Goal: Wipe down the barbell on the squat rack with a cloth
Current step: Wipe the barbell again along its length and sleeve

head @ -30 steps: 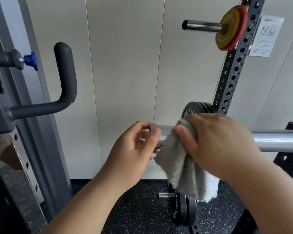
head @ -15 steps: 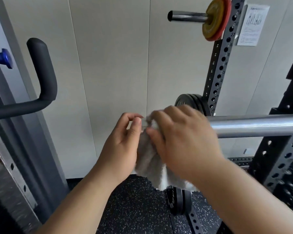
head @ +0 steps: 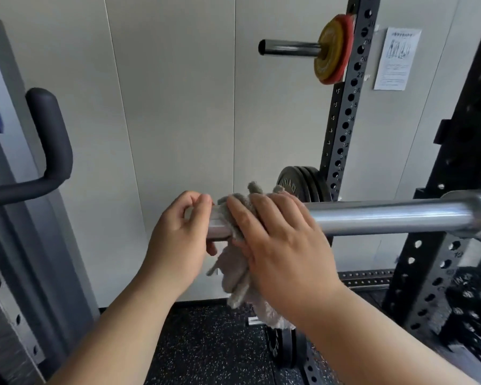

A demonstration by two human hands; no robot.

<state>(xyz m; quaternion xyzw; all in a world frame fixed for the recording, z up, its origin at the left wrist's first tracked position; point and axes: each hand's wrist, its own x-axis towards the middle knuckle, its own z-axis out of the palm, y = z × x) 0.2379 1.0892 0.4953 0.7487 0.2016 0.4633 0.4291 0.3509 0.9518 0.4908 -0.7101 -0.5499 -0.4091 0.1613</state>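
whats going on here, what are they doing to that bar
A person is wiping a barbell on a squat rack. The right hand wraps a grey cloth over the bar close to its free end, while the left hand grips the bare tip beside it. The cloth's loose end hangs below the bar.

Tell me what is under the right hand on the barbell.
The right hand grips a grey cloth round the barbell; its ends hang below. The steel beneath it is hidden.
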